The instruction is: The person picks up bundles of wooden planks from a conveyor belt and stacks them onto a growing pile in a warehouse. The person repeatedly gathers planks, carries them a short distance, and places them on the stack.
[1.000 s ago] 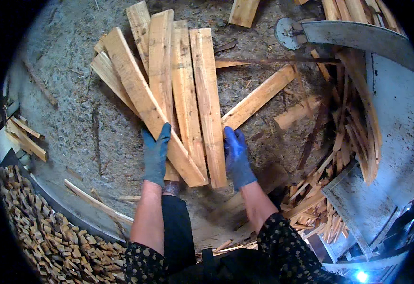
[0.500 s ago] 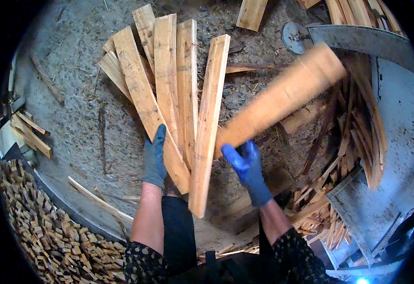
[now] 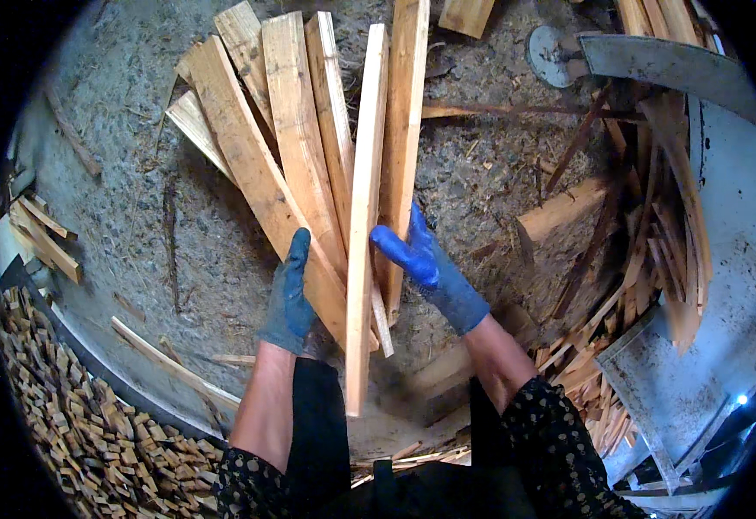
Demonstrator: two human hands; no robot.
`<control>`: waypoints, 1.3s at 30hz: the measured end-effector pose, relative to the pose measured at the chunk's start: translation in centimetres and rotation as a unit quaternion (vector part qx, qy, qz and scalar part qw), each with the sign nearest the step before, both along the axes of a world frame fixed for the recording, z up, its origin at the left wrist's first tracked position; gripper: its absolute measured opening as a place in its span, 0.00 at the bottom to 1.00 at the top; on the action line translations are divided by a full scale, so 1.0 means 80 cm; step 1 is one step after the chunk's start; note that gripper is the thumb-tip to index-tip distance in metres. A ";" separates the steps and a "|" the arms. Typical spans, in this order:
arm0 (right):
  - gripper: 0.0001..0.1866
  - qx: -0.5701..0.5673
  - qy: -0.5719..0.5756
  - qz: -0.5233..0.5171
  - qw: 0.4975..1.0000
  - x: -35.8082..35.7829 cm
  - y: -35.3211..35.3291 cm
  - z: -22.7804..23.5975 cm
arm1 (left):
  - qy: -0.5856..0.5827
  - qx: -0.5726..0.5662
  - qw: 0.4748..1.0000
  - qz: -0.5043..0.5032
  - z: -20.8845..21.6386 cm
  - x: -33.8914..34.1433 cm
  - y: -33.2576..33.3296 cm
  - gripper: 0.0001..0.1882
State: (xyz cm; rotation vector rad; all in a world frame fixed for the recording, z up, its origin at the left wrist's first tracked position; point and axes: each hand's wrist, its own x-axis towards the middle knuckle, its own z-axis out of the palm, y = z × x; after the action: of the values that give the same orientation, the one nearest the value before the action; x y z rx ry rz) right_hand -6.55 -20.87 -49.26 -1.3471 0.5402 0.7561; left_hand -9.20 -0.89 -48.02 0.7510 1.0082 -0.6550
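Rough grey floor (image 3: 482, 199), strewn with splinters, underlies a central fan of straight, grainy sawn boards (image 3: 296, 121). Step in hand, as judged: gathering boards side by side; the next move calls for even inward pressure. The gloved right hand (image 3: 430, 272) pinches the rightmost board (image 3: 407, 112), thumb in front. The left hand (image 3: 288, 298) rests its thumb leftward; its fingers are hidden, grip undetermined.

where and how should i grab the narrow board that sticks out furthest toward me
Probably take the narrow board near its lower end, coming from your side and pinching across its long edges. That end juts past the other boards, so both edges show bare there, and the visible face looks slim enough to span.
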 end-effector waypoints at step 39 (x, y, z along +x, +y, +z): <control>0.34 0.055 0.182 0.162 0.968 -0.054 -0.088 0.400 | 0.075 -0.156 0.985 -0.016 0.389 -0.083 -0.115 0.32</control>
State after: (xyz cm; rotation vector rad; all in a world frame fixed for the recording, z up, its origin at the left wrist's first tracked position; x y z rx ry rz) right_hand -10.85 -27.93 -17.23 -1.2128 0.5611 1.3006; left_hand -15.84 -10.06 -16.88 0.4485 1.0006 -0.8849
